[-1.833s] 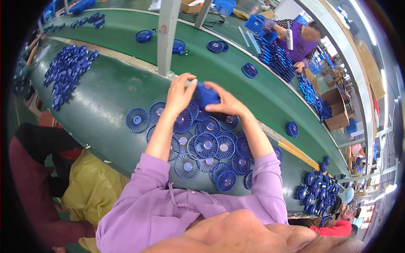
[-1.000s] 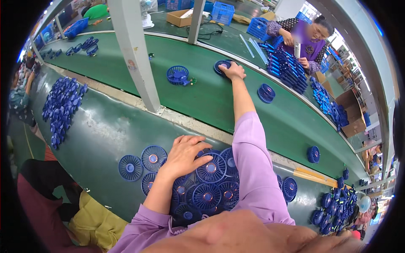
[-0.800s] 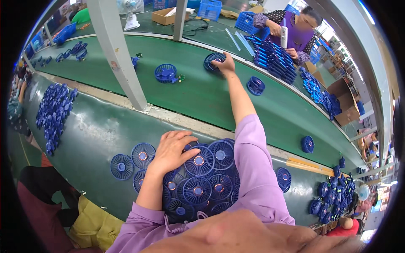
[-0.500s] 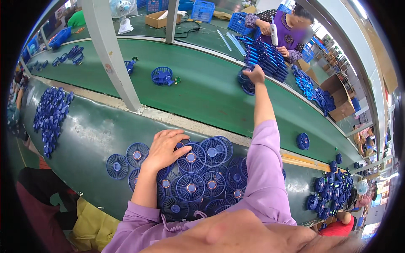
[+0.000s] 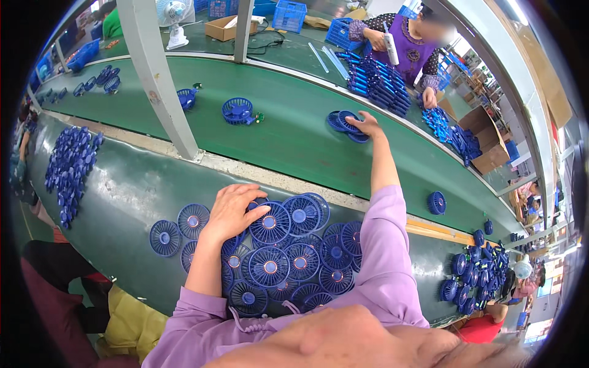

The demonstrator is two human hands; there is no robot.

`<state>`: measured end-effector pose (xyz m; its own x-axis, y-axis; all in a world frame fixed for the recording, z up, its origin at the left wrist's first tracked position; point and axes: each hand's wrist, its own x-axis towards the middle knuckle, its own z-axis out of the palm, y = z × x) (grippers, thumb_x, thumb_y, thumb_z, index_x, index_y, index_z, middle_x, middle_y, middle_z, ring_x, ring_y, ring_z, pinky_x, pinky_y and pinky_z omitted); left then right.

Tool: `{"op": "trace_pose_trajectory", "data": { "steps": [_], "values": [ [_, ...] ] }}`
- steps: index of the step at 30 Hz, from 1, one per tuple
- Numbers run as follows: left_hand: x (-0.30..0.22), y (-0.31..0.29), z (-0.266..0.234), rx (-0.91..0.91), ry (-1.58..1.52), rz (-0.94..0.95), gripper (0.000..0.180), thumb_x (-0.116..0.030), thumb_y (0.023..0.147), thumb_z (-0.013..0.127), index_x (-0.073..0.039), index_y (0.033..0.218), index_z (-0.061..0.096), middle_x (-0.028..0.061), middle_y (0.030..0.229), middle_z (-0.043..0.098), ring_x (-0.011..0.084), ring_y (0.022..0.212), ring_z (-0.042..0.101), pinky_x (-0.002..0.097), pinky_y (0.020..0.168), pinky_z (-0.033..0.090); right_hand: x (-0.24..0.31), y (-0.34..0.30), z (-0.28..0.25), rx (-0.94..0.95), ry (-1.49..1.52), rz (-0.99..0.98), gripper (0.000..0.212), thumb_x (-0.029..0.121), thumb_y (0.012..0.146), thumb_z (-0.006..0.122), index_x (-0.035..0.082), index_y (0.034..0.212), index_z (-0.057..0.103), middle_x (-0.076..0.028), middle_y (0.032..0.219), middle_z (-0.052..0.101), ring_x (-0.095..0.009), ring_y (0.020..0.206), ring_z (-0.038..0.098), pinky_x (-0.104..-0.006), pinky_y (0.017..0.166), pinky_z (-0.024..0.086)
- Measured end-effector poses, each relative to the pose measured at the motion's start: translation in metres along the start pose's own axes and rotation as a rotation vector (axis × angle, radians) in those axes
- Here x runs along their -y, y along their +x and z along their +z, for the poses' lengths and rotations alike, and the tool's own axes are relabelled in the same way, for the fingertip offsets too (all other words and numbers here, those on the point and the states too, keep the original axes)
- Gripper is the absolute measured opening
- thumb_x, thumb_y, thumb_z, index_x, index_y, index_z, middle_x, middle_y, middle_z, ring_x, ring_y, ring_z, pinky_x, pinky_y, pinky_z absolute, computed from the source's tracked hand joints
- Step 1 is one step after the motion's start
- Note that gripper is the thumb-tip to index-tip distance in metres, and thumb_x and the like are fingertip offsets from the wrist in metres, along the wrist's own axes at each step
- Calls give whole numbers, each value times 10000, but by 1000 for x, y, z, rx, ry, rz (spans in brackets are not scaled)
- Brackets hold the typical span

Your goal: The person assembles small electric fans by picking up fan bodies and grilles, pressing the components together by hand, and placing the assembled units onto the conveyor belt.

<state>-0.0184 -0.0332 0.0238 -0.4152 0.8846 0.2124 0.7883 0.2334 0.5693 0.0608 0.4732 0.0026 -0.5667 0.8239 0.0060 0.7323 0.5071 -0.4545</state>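
Near edge of the workbench [image 5: 123, 184]: left hand [image 5: 232, 211] spread flat, palm down, on the heap of blue fan grilles [image 5: 288, 257]. Bare bench beyond, up to the metal rim. Farther, mid conveyor belt [image 5: 288, 141]: right hand [image 5: 366, 126] stretched out, fingers laid on a small grille stack [image 5: 343, 121], gripping nothing. Blue crates [image 5: 288, 13] at the far edge, contents unclear.

Head-worn fisheye looks steeply down, close over the green conveyor table [image 5: 123, 196].
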Motion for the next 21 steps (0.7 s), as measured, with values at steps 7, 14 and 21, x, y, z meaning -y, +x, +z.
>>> {"op": "trace_pose_trajectory", "data": {
  "steps": [7, 14, 21],
  "values": [
    [1, 0, -1, 6, 5, 2, 402, -449, 851, 599, -147, 1109, 661, 84, 1234, 596, 298, 1180, 503, 426, 1019, 331, 17, -29, 0, 204, 101, -127, 894, 676, 645, 731, 75, 1281, 551, -154, 1125, 630, -268, 1020, 615, -364, 866, 492],
    [2, -1, 1, 9, -3, 3, 423, -477, 860, 573, -150, 1114, 657, 87, 1216, 601, 310, 1175, 503, 434, 1017, 330, 40, -73, -7, 447, 86, -222, 849, 573, 651, 788, 17, 1252, 563, -167, 1119, 642, -248, 1031, 612, -349, 904, 474],
    [0, 0, 0, 3, -4, 19, 409, -445, 859, 595, -121, 1103, 657, 93, 1210, 603, 286, 1134, 530, 418, 994, 358, 35, -136, -9, 625, 458, -284, 574, 297, 706, 827, 18, 1151, 597, -67, 1010, 668, -149, 919, 610, -290, 848, 485]
  ]
}}
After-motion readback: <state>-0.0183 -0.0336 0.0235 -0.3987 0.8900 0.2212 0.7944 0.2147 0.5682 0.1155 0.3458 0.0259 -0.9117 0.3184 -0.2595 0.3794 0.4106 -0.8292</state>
